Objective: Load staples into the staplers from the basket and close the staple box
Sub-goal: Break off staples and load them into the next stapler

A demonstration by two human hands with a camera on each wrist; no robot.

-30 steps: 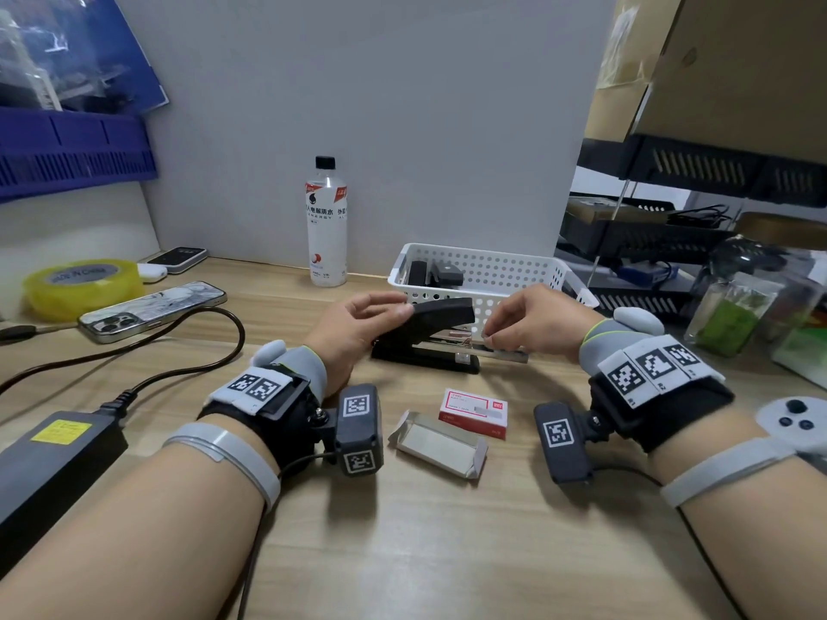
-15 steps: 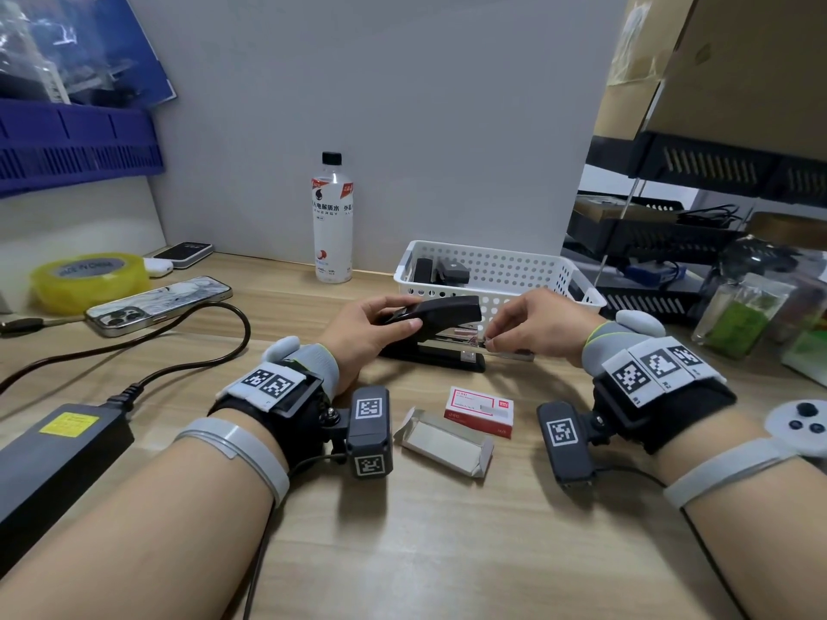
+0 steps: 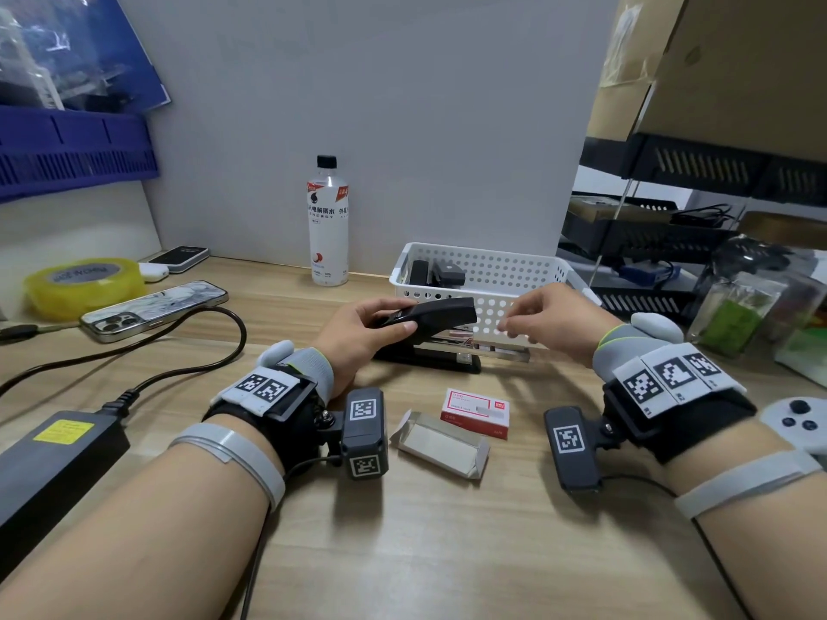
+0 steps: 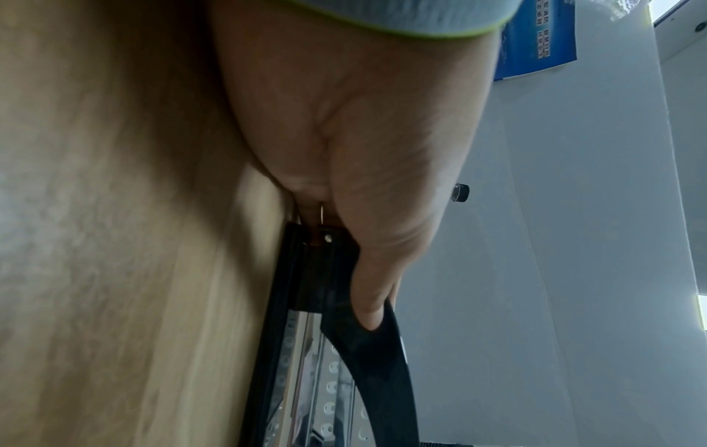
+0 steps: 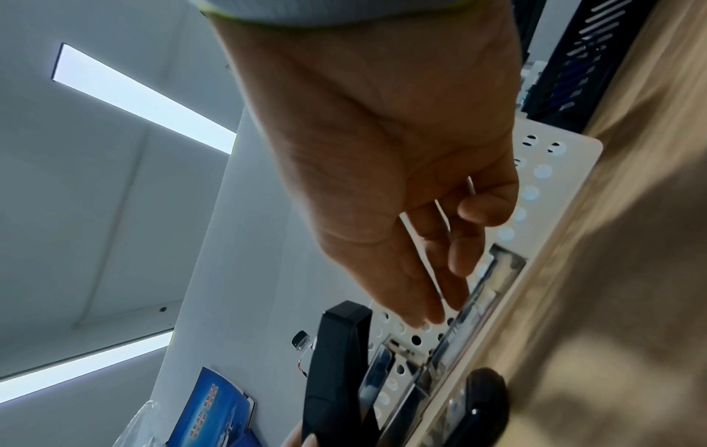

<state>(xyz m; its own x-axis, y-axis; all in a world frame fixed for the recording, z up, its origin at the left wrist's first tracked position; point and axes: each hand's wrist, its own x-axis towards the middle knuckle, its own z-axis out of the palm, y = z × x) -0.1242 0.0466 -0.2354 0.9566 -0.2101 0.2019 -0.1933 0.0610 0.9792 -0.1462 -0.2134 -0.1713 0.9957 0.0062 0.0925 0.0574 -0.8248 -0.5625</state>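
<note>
A black stapler (image 3: pixel 427 358) lies on the desk in front of the white basket (image 3: pixel 514 268). My left hand (image 3: pixel 394 320) grips its raised top cover (image 3: pixel 441 311); in the left wrist view the thumb (image 4: pixel 369 305) lies on that cover (image 4: pixel 376 372). The metal staple rail (image 3: pixel 501 351) sticks out to the right. My right hand (image 3: pixel 514 325) hovers just above the rail with loosely straight fingers (image 5: pixel 436 302) and holds nothing I can see. The red and white staple box (image 3: pixel 475 411) and its open grey sleeve (image 3: pixel 441 443) lie nearer to me. More black staplers (image 3: pixel 436 275) sit in the basket.
A drink bottle (image 3: pixel 328 226) stands behind left of the basket. A phone (image 3: pixel 154 310), a yellow tape roll (image 3: pixel 83 284), a black power brick (image 3: pixel 53 458) and its cable (image 3: pixel 188 373) lie on the left. A game controller (image 3: pixel 794 420) and clear bags (image 3: pixel 752 306) are on the right.
My right hand has let go at the staple rail and lifted up and slightly right, its fingers now spread. The left hand still holds the stapler's cover raised.
</note>
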